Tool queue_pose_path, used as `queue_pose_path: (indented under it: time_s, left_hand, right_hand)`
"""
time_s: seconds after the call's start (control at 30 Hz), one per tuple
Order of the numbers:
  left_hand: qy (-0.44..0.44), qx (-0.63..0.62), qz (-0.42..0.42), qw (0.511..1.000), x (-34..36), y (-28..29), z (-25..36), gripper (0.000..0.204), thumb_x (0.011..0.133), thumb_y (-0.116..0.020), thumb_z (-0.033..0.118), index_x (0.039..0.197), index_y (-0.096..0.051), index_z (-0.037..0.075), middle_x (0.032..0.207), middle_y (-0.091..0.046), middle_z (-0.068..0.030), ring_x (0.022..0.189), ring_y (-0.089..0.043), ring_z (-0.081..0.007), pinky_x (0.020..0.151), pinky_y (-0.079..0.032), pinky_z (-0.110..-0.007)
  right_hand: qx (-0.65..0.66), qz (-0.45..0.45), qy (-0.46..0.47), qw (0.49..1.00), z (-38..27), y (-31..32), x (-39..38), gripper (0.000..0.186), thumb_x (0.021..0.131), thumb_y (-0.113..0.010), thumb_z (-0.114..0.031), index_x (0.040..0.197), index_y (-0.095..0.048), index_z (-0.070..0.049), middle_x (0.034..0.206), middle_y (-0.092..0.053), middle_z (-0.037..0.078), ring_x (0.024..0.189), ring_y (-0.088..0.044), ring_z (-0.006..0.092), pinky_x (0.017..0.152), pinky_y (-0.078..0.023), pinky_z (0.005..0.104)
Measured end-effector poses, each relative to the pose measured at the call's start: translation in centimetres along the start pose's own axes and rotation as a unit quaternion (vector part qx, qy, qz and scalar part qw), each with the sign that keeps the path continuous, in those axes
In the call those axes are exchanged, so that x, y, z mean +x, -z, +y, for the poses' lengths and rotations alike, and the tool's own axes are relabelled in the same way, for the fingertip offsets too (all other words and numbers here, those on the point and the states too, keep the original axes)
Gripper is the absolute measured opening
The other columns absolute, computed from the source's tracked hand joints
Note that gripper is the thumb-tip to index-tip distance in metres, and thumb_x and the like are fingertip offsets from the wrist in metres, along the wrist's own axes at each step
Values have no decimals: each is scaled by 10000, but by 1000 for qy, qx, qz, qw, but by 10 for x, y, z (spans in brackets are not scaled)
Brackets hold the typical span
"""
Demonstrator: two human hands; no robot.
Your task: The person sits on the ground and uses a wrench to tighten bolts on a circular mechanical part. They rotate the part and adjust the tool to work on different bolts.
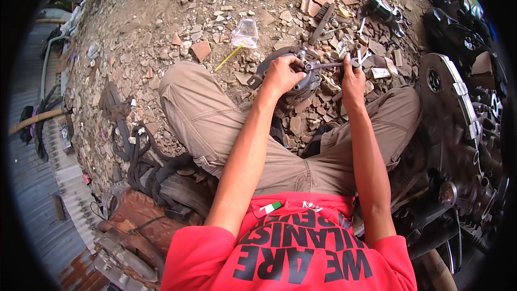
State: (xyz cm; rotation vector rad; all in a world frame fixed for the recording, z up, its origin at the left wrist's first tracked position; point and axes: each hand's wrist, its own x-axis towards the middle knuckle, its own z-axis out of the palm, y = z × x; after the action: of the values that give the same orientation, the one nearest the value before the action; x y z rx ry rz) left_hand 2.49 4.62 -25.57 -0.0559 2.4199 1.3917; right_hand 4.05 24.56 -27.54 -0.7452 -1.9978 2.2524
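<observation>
A round, dark metal machine part (305, 87) rests on the rubble between my bent legs. My left hand (284, 77) is closed over its upper left side, fingers curled beside the ring end of a combination wrench (326, 66). What lies under those fingertips is hidden. The wrench lies roughly level across the part, its ring end at the part's top. My right hand (353, 82) grips the wrench's other end between thumb and fingers. Just beyond the right hand, more wrenches (360, 51) lie on the stones.
A wire brush (322, 21), a clear plastic container (245, 33) and a yellow stick (229, 57) lie ahead. Large engine parts (449, 94) crowd the right side. Black straps or hoses (148, 156) lie at left, near corrugated metal sheeting (32, 183). Broken tile pieces cover the ground.
</observation>
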Motion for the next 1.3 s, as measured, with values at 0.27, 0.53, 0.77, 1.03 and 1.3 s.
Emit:
queue_pose_path:
  time_s: [0.27, 0.53, 0.77, 1.03, 1.3]
  left_hand:
    - [-17, 2, 20, 1000, 6, -5, -11, 338, 694, -852, 253, 957, -727, 82, 708, -696, -56, 621, -636, -110, 601, -497, -304]
    - [-53, 20, 39, 998, 6, -10, -7, 291, 696, -847, 229, 869, -723, 29, 774, -710, -92, 711, -664, -177, 687, -507, -315]
    - [-26, 45, 8, 999, 10, -4, -3, 309, 685, -858, 247, 849, -719, 26, 790, -709, -107, 710, -666, -185, 682, -504, -329]
    - [-59, 20, 41, 997, 6, -17, -11, 308, 713, -846, 259, 807, -697, 6, 727, -692, -114, 664, -658, -186, 630, -501, -335]
    - [-4, 19, 97, 995, -1, -25, -13, 383, 724, -840, 328, 833, -663, 7, 713, -695, -131, 649, -681, -210, 629, -518, -344]
  right_hand:
    - [-62, -11, 24, 998, -3, -3, -10, 309, 1002, -549, -321, 854, -631, -62, 651, -538, -35, 552, -463, 57, 489, -346, 226]
    - [-82, -31, -37, 995, 11, 15, 12, 321, 974, -592, -369, 893, -639, -62, 692, -554, -34, 591, -475, 59, 526, -367, 228]
    - [-65, -65, -23, 996, 3, 7, 22, 336, 981, -583, -353, 929, -654, -28, 708, -580, -17, 613, -500, 67, 549, -388, 226]
    - [-180, -123, -6, 976, 3, -6, 65, 431, 972, -575, -413, 870, -652, -1, 642, -549, -1, 548, -488, 91, 504, -371, 259]
    - [-335, -98, 19, 937, -10, -51, 78, 618, 947, -516, -566, 798, -569, 31, 648, -533, 74, 595, -463, 160, 543, -374, 353]
